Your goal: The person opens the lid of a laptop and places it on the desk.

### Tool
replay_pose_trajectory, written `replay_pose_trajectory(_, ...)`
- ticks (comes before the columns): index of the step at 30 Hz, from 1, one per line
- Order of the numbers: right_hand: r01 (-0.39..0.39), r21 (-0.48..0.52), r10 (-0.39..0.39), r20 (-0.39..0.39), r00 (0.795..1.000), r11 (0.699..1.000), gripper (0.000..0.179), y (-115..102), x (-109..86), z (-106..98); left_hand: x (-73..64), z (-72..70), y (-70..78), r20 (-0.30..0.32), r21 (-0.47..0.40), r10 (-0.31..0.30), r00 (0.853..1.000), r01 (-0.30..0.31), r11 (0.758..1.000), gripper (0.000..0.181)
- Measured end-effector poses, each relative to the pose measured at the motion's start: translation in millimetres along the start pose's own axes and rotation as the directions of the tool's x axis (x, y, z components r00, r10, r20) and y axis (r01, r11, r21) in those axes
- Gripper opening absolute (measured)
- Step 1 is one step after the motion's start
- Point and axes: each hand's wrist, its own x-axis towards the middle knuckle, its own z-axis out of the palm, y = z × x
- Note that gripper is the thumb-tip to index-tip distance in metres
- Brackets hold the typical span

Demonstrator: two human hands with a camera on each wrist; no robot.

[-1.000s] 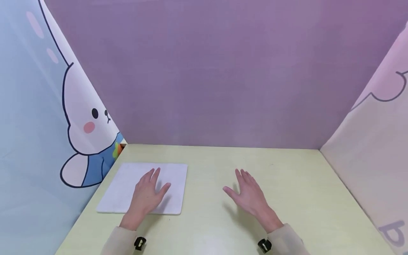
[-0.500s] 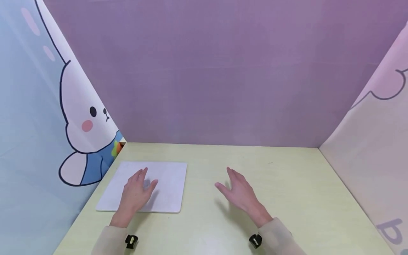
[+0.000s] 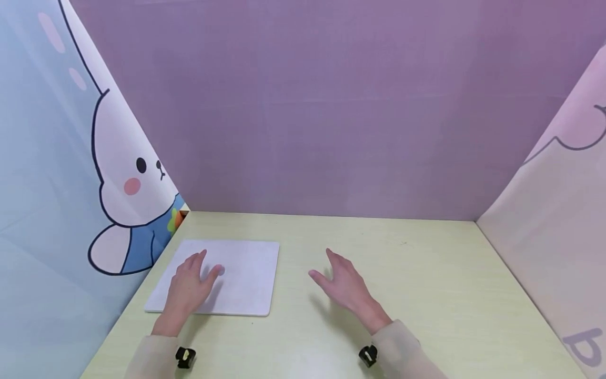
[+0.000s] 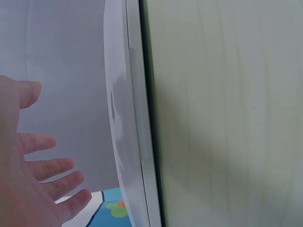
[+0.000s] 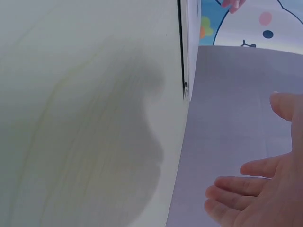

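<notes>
A closed silver-white laptop lies flat on the left part of the table. Over its left half hovers my left hand, fingers stretched and thumb spread, holding nothing. A grey logo shows on the lid beside the thumb. From the left wrist, the laptop's thin edge runs beside the open palm. My right hand is held above the bare tabletop, right of the laptop, with fingers extended and nothing in them. Small ports show on the laptop's side in the right wrist view, apart from the right fingers.
The pale wooden table ends at a purple back wall. A blue panel with a printed rabbit closes off the left side, and a pale pink-white panel the right. Each wrist carries a small black band.
Both hands have drifted left, the left one farther over the laptop's left side, uncovering its logo. The laptop stays in place, and neither hand has taken hold of anything.
</notes>
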Motion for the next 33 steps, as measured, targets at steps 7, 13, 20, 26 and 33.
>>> replay_pose_trajectory(7, 0.002, 0.025, -0.003, 0.018, 1.0, 1.0, 0.085, -6, 4.7, 7, 0.4, -5.5, -6.9, 0.049, 0.013, -0.072, 0.996, 0.072, 0.997, 0.076)
replay_pose_trajectory(13, 0.011, 0.052, -0.013, 0.036, 0.999, 0.999, 0.085, -12, 9.5, 14, 3.2, -11.9, -17.2, 0.051, 0.038, -0.101, 0.994, 0.099, 0.994, 0.077)
replay_pose_trajectory(20, 0.017, 0.078, -0.021, 0.043, 0.999, 0.997, 0.08, -19, 17.0, 24, 10.1, -20.5, -35.0, 0.063, 0.061, -0.149, 0.987, 0.145, 0.988, 0.082)
replay_pose_trajectory(26, 0.027, 0.1, -0.033, 0.056, 0.998, 0.995, 0.081, -29, 23.4, 31, 15.2, -27.8, -50.1, 0.105, 0.047, -0.214, 0.971, 0.21, 0.977, 0.087)
replay_pose_trajectory(33, 0.03, 0.099, -0.037, 0.071, 0.997, 0.995, 0.079, -39, 31.1, 44, 19.7, -30.7, -66.9, 0.142, 0.039, -0.27, 0.952, 0.268, 0.963, 0.092)
